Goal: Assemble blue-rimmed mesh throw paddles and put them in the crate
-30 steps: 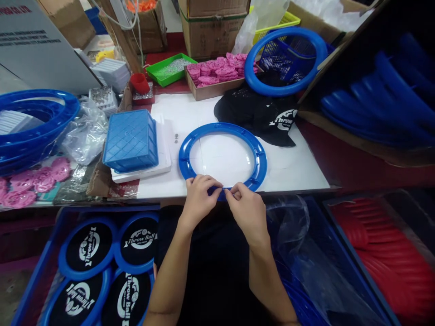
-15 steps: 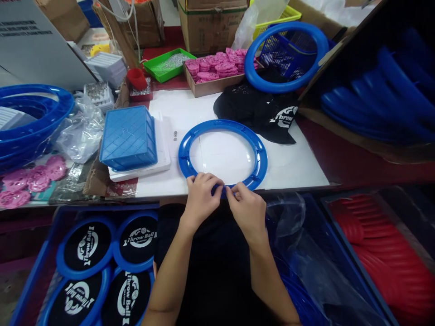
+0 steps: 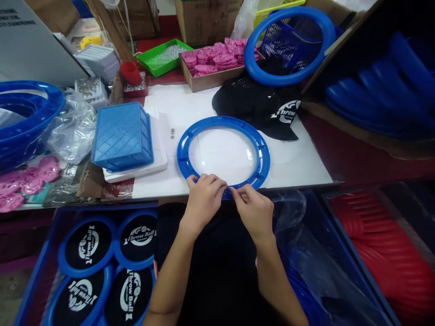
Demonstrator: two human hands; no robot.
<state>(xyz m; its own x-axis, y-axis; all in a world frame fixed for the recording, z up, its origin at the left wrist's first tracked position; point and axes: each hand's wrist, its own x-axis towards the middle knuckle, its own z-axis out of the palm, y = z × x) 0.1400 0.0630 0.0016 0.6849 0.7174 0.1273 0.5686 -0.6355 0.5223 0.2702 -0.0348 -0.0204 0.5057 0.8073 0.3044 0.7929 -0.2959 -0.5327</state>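
White sheeting (image 3: 299, 167) covers part of a red desk (image 3: 328, 131) where a blue ring (image 3: 263, 156) lies, its near rim at a worker's fingertips. Left hand (image 3: 205, 199) and right hand (image 3: 256, 209) each meet that rim, grip pinched together; what sits between the fingers cannot be told. Printed black fabric (image 3: 251, 106) lies just beyond the ring; an upturned blue basket (image 3: 118, 133) stands to its left.

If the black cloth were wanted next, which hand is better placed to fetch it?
Probably the right hand: the black cloth lies toward that side, beyond the blue ring whose near edge both hands are at. The left hand is farther across.
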